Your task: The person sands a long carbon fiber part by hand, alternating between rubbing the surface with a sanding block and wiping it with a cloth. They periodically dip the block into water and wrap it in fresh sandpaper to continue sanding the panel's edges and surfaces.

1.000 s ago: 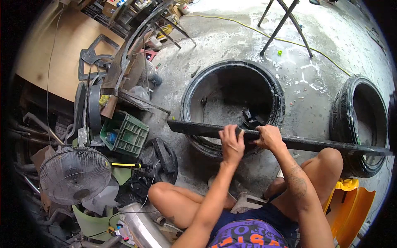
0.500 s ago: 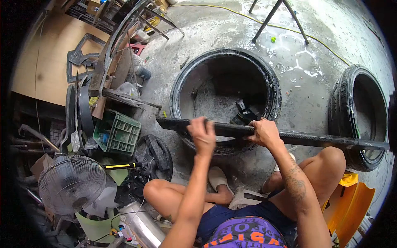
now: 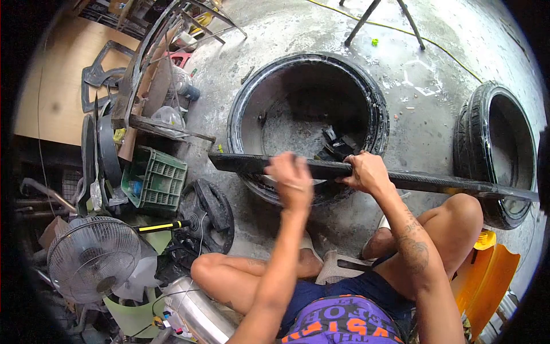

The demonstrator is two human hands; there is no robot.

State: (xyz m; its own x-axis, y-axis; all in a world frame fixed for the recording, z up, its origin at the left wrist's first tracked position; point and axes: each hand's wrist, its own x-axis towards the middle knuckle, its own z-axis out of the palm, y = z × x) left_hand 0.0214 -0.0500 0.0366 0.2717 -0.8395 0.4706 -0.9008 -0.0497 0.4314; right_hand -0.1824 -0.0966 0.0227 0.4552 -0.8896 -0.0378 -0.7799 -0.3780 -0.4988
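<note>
A long, narrow black strip with a woven carbon-fibre look (image 3: 424, 182) lies across in front of me, over the near rim of a large tyre (image 3: 236, 129) and the tyre at the right. My right hand (image 3: 366, 172) is closed around its upper edge near the middle, thumb and fingers gripping it. My left hand (image 3: 291, 178) is on the strip further left, blurred by motion, with fingers curled; whatever is under them cannot be made out. Inside the large tyre lie some small black pieces (image 3: 335, 146).
At the right stand more tyres (image 3: 475, 137) and an orange panel (image 3: 487, 286). To the left are a fan (image 3: 94, 258), a green crate (image 3: 163, 179), a black steering-wheel-like part (image 3: 209, 215) and a metal rack (image 3: 166, 129). A yellow cable (image 3: 395, 28) crosses the floor.
My left hand has moved right and slightly down along the strip. My right hand keeps its hold. The whole view has shifted slightly.
</note>
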